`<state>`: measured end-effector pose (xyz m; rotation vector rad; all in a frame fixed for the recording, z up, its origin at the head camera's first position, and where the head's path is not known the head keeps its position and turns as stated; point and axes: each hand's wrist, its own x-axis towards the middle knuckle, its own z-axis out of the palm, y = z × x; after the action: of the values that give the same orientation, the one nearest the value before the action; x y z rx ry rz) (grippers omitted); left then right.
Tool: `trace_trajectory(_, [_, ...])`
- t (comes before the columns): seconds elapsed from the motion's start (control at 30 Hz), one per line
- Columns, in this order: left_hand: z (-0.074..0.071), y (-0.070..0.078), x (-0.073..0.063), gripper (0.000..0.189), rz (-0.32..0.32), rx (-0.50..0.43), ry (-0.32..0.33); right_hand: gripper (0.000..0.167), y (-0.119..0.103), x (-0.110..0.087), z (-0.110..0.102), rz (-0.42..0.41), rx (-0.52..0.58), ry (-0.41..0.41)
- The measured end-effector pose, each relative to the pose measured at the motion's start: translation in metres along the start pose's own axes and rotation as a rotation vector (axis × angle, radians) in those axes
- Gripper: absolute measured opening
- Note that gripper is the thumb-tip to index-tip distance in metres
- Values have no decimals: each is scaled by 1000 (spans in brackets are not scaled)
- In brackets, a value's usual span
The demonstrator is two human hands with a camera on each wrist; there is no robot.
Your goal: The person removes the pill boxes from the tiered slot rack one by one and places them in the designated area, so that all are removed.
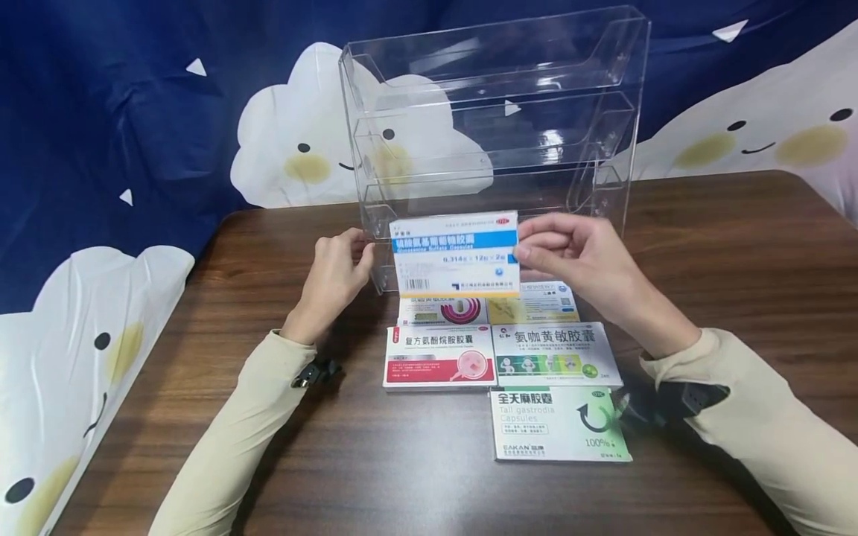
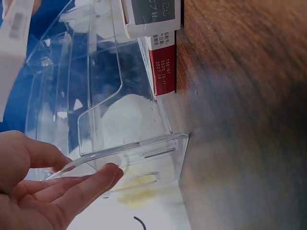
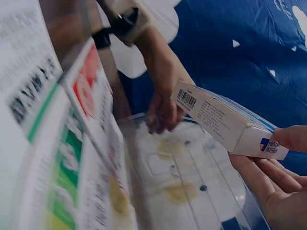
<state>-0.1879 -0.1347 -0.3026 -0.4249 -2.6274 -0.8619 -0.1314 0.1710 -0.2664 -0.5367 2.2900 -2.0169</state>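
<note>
My right hand (image 1: 579,253) pinches a white medicine box with a blue band (image 1: 456,257) by its right end, holding it upright in front of the clear plastic display rack (image 1: 496,119). In the right wrist view, thumb and fingers grip the end of this box (image 3: 216,120). My left hand (image 1: 335,279) holds the rack's left side near its lower front. The left wrist view shows that hand (image 2: 57,187) with thumb and fingers on either side of the rack's side panel (image 2: 134,148). The held box hides part of the rack's lowest tier.
Several medicine boxes lie on the brown wooden table (image 1: 415,476): a red and white box (image 1: 439,357), a white and green box (image 1: 556,353) and a green-edged capsule box (image 1: 559,424) nearest me. Two more lie partly hidden behind them. A blue cloud-patterned curtain (image 1: 154,89) hangs behind.
</note>
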Motion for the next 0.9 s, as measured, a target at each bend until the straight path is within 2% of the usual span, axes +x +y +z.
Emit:
trace_trajectory(0.1, [0, 1, 0, 20, 4, -7, -1, 29, 0, -8, 3, 54, -94, -11])
trace_trajectory(0.2, [0, 1, 1, 20, 11, -11, 2, 33, -2, -16, 7, 127, -133, -31])
trace_trajectory(0.37, [-1, 1, 0, 20, 10, -8, 1, 35, -1, -30, 16, 219, -72, -98])
trace_trajectory(0.77, [1, 0, -1, 19, 7, -14, 4, 36, 8, -54, 42, 290, -48, -168])
trace_trajectory(0.9, [1, -1, -2, 20, 11, -10, 5, 38, 8, -59, 48, 312, 8, -186])
